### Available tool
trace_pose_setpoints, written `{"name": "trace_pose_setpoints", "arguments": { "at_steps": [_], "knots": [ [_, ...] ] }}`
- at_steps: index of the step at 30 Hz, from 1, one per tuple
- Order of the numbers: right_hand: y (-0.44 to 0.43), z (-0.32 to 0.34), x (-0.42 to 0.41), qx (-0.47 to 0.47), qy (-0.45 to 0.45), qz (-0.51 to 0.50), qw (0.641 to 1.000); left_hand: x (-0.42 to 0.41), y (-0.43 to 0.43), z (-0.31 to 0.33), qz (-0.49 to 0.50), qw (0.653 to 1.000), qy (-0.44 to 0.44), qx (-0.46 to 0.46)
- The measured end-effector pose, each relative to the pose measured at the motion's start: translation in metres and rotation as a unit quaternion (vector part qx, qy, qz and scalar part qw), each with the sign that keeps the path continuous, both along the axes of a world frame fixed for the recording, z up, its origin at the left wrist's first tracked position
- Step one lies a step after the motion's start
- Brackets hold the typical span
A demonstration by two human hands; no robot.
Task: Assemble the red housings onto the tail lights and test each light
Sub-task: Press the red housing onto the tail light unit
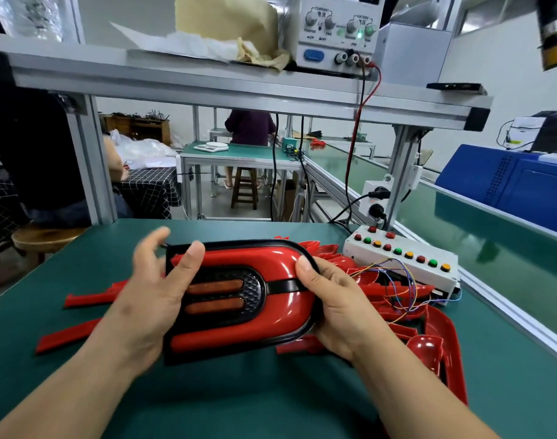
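I hold a tail light (270, 299) above the green table, its glossy red housing seated in a black frame with two amber strips in a dark centre panel. My left hand (150, 296) lies over its left end, thumb pressing on the red housing, the other fingers spread and blurred behind the edge. My right hand (337, 308) grips the rounded right end, thumb on top and fingers curled beneath. A pile of loose red housings (397, 299) lies behind and to the right.
A white test box (403, 258) with red, green and yellow buttons sits at the right, thin coloured wires (397, 280) trailing over the pile. Red strip parts (90, 296) lie at the left. A power supply (337, 30) stands on the overhead shelf. A conveyor (492, 236) runs along the right.
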State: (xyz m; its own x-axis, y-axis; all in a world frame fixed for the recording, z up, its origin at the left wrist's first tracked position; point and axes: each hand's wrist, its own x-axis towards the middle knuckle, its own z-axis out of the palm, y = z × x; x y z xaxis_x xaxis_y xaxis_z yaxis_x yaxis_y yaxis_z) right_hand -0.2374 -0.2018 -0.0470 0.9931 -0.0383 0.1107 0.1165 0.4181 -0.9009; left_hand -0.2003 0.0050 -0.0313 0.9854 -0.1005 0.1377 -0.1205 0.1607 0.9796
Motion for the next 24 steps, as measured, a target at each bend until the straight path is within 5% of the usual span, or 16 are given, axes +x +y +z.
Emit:
{"name": "trace_pose_setpoints", "arguments": {
  "at_steps": [1, 3, 4, 7, 10, 17, 24],
  "knots": [
    [0.001, 0.0, -0.001, -0.005, -0.014, 0.002, 1.0, 0.003, 0.005, 0.002, 0.093, 0.983, -0.091, 0.127],
    [0.003, 0.001, -0.003, -0.023, -0.034, 0.0, 0.999, 0.001, 0.009, 0.012, 0.199, 0.851, -0.301, 0.382],
    [0.004, 0.001, -0.003, -0.036, -0.042, -0.004, 0.998, -0.001, 0.005, 0.018, 0.173, 0.786, -0.362, 0.471],
    [0.008, -0.002, -0.004, -0.076, -0.056, 0.0, 0.996, 0.0, -0.015, 0.035, 0.008, 0.707, -0.32, 0.631],
    [0.008, -0.002, -0.005, -0.111, -0.069, -0.009, 0.991, 0.008, -0.021, 0.04, -0.076, 0.714, -0.279, 0.638],
    [0.001, -0.003, -0.004, -0.211, -0.073, -0.041, 0.974, 0.013, -0.019, 0.016, -0.03, 0.737, -0.331, 0.589],
    [0.003, -0.004, -0.004, -0.185, -0.053, -0.039, 0.981, 0.019, -0.021, 0.009, -0.015, 0.745, -0.348, 0.569]
  ]
}}
